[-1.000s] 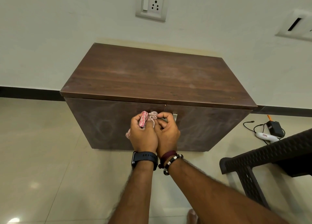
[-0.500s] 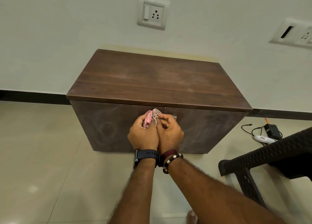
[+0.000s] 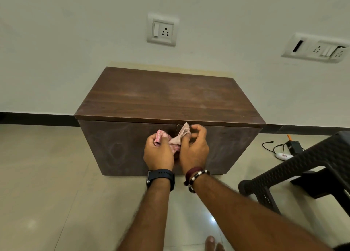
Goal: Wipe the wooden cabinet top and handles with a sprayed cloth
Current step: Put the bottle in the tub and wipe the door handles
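Note:
A low dark wooden cabinet stands against the wall, its bare top facing me and two doors on the front. A small pink and beige cloth is stretched between both hands in front of the seam where the doors meet. My left hand, with a dark watch on the wrist, grips the pink end. My right hand, with bracelets on the wrist, pinches the beige end between thumb and fingers. The door handles are hidden behind my hands and the cloth.
A dark woven plastic stool stands on the tiled floor at the right. Behind it lie a black adapter with cable and a white device. Two wall socket plates sit above the cabinet.
My hands have parted and pulled the cloth out between them, away from the door seam. The view has tilted up and back, showing more wall.

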